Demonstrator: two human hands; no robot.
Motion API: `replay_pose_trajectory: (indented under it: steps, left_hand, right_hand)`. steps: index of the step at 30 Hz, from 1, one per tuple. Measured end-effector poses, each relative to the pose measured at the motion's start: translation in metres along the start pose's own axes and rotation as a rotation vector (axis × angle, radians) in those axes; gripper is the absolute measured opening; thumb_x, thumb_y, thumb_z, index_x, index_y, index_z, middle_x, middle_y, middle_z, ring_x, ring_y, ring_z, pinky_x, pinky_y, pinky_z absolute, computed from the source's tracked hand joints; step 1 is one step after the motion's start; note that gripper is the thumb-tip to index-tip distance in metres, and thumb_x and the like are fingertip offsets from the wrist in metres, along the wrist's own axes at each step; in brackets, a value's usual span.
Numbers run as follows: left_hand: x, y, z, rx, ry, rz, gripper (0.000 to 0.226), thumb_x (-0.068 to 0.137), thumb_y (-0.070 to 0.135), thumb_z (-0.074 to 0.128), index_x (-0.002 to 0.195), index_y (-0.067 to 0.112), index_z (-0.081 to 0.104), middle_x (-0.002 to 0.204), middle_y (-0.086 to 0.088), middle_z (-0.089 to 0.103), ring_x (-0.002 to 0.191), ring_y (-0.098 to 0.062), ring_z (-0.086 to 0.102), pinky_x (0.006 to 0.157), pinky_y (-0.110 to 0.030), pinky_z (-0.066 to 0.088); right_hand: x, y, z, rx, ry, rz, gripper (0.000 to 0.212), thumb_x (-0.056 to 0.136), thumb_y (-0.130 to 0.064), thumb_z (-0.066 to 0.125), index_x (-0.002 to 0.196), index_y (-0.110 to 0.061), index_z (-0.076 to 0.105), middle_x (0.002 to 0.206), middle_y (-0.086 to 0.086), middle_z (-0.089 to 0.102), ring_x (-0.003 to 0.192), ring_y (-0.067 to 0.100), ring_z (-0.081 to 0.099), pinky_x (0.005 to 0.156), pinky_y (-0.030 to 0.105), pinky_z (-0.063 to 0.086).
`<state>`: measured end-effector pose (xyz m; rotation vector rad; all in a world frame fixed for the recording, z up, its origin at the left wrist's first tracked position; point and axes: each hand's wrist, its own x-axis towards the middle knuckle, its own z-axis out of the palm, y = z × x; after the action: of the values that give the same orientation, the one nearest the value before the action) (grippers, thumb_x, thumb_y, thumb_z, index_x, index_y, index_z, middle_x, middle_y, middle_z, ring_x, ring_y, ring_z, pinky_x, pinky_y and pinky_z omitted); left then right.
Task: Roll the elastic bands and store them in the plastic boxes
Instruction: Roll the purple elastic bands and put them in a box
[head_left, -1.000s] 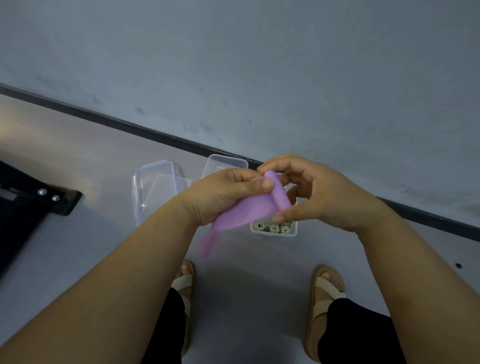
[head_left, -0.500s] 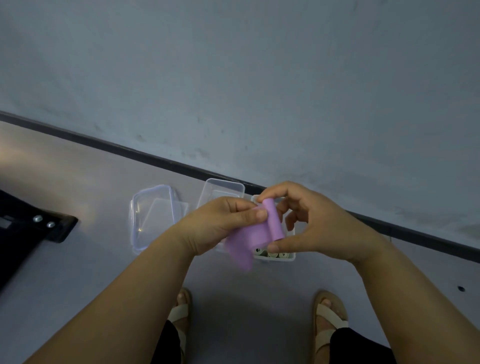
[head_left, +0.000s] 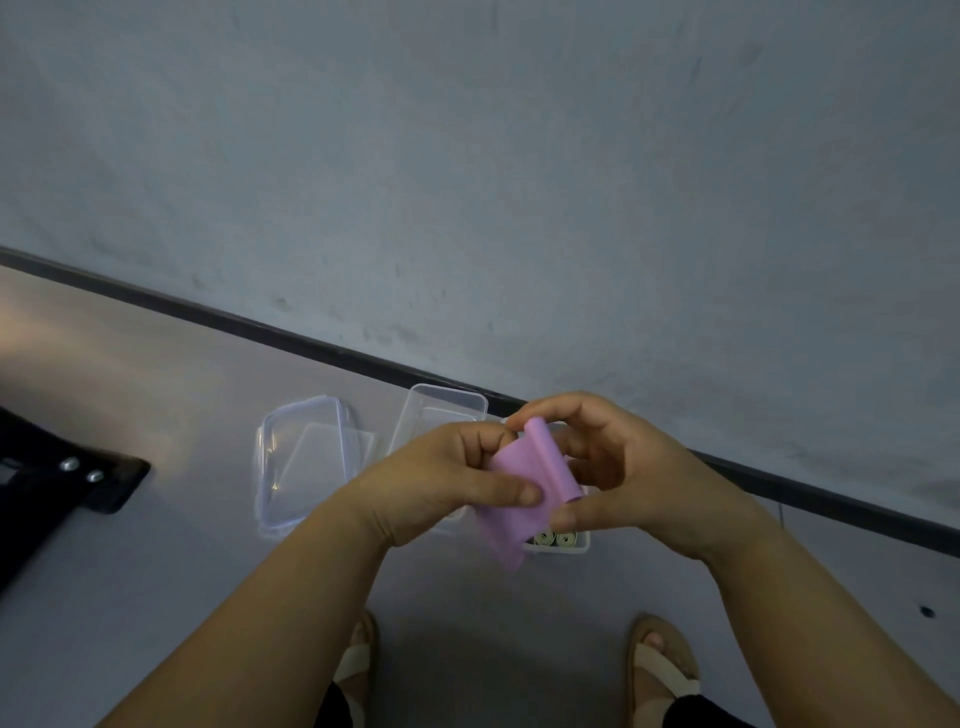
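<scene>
When checked against the view one second back, note a much shorter free tail on the purple elastic band; then hanging long toward the lower left, now ending just below the thumbs; read as more turns wound onto the roll, with the rolling step near its end and storing not yet done.

Locate the band in the air between both hands, above the plastic box holding finished pale rolls; no contact with that box.

Left hand: thumb laid across the flat part, fingers curled behind, pinching the band. Right hand: index finger arched over the far end of the roll, thumb at the near end, gripping the rolled part.

Take the long axis of the roll as running from far-left to near-right, largely away from the body with a slight slant; far end toward the wall, near end at the right thumb. Take the free tail as leaving the roll leftward and hanging down toward the floor.

Judge the next move: wind in the remaining tail under a firm pinch; otherwise expect the elastic to spring loose; then lower into a box. Second plastic box open, just left of the first; lids lying further left.
</scene>
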<state>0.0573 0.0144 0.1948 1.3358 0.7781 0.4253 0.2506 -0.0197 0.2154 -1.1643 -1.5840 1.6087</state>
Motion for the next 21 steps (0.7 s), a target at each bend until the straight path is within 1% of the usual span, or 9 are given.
replay_pose_trajectory:
  steps: [2,4,6,8,11,14,16,18,21]
  left_hand:
    - [0.0003,0.0003,0.0006,-0.016,-0.018,-0.008,0.037,0.060,0.032,0.073,0.093,0.018,0.069,0.091,-0.004,0.068,0.085,-0.020,0.062,0.079,-0.034,0.051]
    - [0.0007,0.0002,0.0002,-0.047,-0.051,-0.028,0.044,0.062,0.030,0.073,0.102,0.014,0.065,0.097,-0.009,0.066,0.088,-0.022,0.061,0.079,-0.034,0.051]
    - [-0.0001,0.0005,0.0015,-0.099,-0.066,-0.050,0.046,0.060,0.036,0.078,0.101,0.020,0.069,0.104,-0.014,0.063,0.092,-0.026,0.059,0.085,-0.040,0.047]
    - [-0.0017,0.0012,0.0035,-0.096,-0.029,-0.069,0.042,0.059,0.048,0.080,0.093,0.024,0.073,0.104,-0.013,0.065,0.093,-0.027,0.060,0.086,-0.041,0.048]
    - [-0.0033,0.0027,0.0055,-0.014,0.056,-0.106,0.026,0.065,0.047,0.077,0.081,0.027,0.075,0.086,0.000,0.070,0.081,-0.018,0.062,0.074,-0.029,0.051]
    - [-0.0020,0.0018,0.0034,0.047,0.066,-0.099,0.031,0.059,0.055,0.072,0.077,0.030,0.075,0.083,0.001,0.069,0.083,-0.021,0.061,0.078,-0.035,0.049]
    - [-0.0012,0.0012,0.0024,0.069,0.071,-0.099,0.031,0.058,0.054,0.069,0.076,0.030,0.075,0.082,0.001,0.069,0.084,-0.022,0.061,0.080,-0.036,0.049]
    - [-0.0006,-0.0001,0.0018,0.079,0.070,-0.107,0.025,0.059,0.051,0.070,0.073,0.031,0.075,0.079,0.006,0.070,0.082,-0.019,0.060,0.078,-0.033,0.049]
    - [0.0006,-0.0018,0.0011,0.103,0.060,-0.106,0.029,0.055,0.055,0.068,0.072,0.033,0.075,0.078,0.009,0.070,0.082,-0.016,0.061,0.078,-0.032,0.049]
  right_hand:
    - [-0.0007,-0.0002,-0.0015,-0.025,-0.011,0.005,0.060,0.056,-0.026,0.082,0.108,-0.042,0.058,0.114,0.003,0.059,0.106,0.031,0.057,0.084,0.052,0.052]
    - [-0.0018,-0.0012,-0.0029,-0.073,-0.010,0.010,0.061,0.059,-0.017,0.084,0.110,-0.040,0.057,0.115,-0.004,0.058,0.105,0.024,0.058,0.083,0.049,0.053]
    - [-0.0023,-0.0024,-0.0032,-0.124,-0.021,0.009,0.062,0.063,-0.009,0.082,0.113,-0.035,0.056,0.116,-0.015,0.056,0.103,0.017,0.058,0.082,0.047,0.053]
    - [-0.0025,-0.0033,-0.0030,-0.174,-0.032,0.010,0.062,0.066,-0.007,0.082,0.115,-0.032,0.055,0.118,-0.019,0.053,0.103,0.014,0.057,0.080,0.044,0.054]
    - [-0.0022,-0.0036,-0.0027,-0.249,-0.027,0.016,0.061,0.066,-0.009,0.082,0.114,-0.034,0.054,0.117,-0.025,0.049,0.098,0.007,0.055,0.080,0.037,0.055]
    - [-0.0014,-0.0030,-0.0006,-0.319,-0.033,0.021,0.068,0.066,-0.016,0.083,0.117,-0.043,0.047,0.116,-0.029,0.046,0.097,0.001,0.053,0.080,0.031,0.054]
    - [-0.0006,-0.0034,0.0011,-0.367,-0.057,0.000,0.070,0.067,-0.021,0.083,0.118,-0.047,0.043,0.118,-0.031,0.043,0.098,-0.001,0.052,0.081,0.027,0.054]
    - [0.0000,-0.0036,0.0016,-0.413,-0.072,-0.036,0.066,0.068,-0.024,0.082,0.117,-0.047,0.044,0.120,-0.033,0.041,0.099,0.000,0.052,0.080,0.023,0.053]
    - [0.0003,-0.0025,0.0005,-0.479,-0.062,-0.061,0.061,0.068,-0.026,0.082,0.114,-0.044,0.046,0.121,-0.030,0.042,0.097,0.002,0.052,0.077,0.020,0.052]
